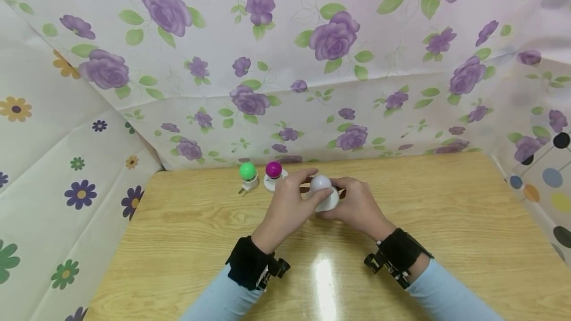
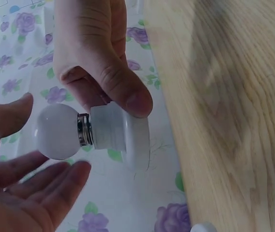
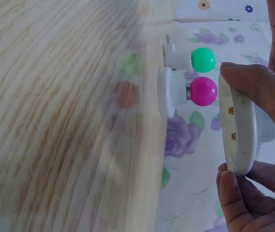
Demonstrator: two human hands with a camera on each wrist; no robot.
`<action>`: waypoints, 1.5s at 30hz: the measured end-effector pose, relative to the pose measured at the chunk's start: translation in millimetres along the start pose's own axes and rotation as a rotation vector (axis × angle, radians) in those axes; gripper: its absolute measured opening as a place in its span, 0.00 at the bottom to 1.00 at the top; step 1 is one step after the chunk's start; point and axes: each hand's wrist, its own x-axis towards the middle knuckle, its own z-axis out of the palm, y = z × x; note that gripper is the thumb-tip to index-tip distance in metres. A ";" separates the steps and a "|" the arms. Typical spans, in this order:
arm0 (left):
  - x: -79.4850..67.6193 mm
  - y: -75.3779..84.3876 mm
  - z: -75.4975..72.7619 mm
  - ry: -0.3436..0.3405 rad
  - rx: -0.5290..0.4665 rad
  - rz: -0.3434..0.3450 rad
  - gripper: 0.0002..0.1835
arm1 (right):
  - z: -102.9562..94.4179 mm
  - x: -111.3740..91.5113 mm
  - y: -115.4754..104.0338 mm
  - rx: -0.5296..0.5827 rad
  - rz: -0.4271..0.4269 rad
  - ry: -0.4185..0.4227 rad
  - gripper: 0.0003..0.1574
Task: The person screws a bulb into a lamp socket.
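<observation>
My right hand (image 1: 359, 207) grips a white round lamp holder (image 2: 137, 140) by its base, thumb on one side of the rim and fingers on the other. A white light bulb (image 2: 57, 131) sits in the holder, with part of its metal screw thread (image 2: 84, 129) showing. Around the bulb, my left hand (image 1: 292, 207) has its thumb and fingers spread apart, with gaps showing in the left wrist view. Brass-coloured screws (image 3: 232, 136) show on the underside of the holder in the right wrist view.
At the back of the wooden table (image 1: 192, 222) stand a green bulb (image 1: 247, 171) in a white plug-in socket (image 1: 251, 185) and a magenta bulb (image 1: 273, 169) in a white round holder (image 1: 269, 185). A flowered cloth (image 1: 276, 63) hangs behind the table.
</observation>
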 end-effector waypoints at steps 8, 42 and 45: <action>-0.1 1.1 2.0 0.118 0.004 -0.028 0.26 | -2.5 0.4 -0.8 0.006 0.035 -0.016 0.44; -3.0 3.4 -3.1 0.037 0.082 -0.052 0.27 | 0.0 -1.1 -4.2 0.009 0.006 -0.001 0.45; -0.6 5.0 -1.6 0.087 0.092 -0.074 0.29 | -2.1 0.8 -4.2 0.006 -0.001 0.016 0.43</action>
